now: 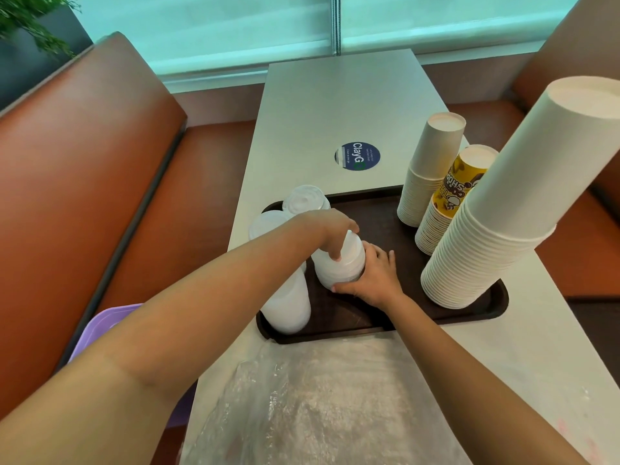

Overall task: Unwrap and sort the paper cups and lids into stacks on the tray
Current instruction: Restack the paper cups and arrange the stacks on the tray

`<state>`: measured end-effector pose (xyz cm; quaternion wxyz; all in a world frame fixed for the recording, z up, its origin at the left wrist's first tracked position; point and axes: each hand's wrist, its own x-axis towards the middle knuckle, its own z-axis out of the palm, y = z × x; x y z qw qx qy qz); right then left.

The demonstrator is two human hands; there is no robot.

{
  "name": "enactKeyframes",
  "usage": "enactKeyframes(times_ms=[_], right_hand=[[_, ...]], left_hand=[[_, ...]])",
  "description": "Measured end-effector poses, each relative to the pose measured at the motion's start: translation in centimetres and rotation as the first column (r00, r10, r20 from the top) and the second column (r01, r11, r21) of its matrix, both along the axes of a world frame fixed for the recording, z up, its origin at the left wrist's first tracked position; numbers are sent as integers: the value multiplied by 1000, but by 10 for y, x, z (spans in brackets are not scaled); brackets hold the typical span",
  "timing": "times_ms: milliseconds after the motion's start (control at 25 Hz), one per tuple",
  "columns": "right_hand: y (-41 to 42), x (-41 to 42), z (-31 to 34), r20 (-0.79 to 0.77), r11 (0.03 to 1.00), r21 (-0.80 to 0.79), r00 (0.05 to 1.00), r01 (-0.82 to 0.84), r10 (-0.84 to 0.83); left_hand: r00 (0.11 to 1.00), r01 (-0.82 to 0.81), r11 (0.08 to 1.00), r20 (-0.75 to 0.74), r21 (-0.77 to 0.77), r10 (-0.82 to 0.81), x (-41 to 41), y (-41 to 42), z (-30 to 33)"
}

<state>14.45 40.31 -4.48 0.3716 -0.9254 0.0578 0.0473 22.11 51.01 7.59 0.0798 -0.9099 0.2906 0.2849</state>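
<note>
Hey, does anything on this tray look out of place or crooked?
One thing: a yellow printed cup tops the middle cup stack, while the other stacks are all plain white. The lid stack gripped by both hands leans rather than standing upright. Nothing looks spilled or damaged.

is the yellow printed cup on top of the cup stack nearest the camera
No, the yellow printed cup tops the middle stack; the nearest cup stack is all white.
</note>
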Motion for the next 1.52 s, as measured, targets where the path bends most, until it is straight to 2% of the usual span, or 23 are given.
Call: enactKeyframes(times_ms=[280, 440, 760, 960, 1200, 1520], right_hand=[[8, 4, -1, 37, 998, -50, 999, -31, 33], [11, 6, -6, 51, 1000, -26, 999, 19, -17], [10, 4, -7, 57, 998, -64, 998, -12, 15], [1, -4, 5, -37, 991, -84, 994, -107, 104], [-9, -32, 17, -98, 979, 45, 975, -198, 201], [-7, -52, 24, -87, 976, 74, 973, -207, 213]], left_hand=[[999, -46, 998, -14, 43, 47, 6, 10, -1], [999, -44, 998, 20, 35, 43, 9, 14, -2], [998, -56, 998, 13, 10, 56, 9, 16, -2], [999, -46, 999, 0, 6, 46, -2, 16, -1], [998, 52, 999, 22, -4, -52, -36, 14, 4], [994, 101, 993, 34, 62, -103, -60, 10, 11]])
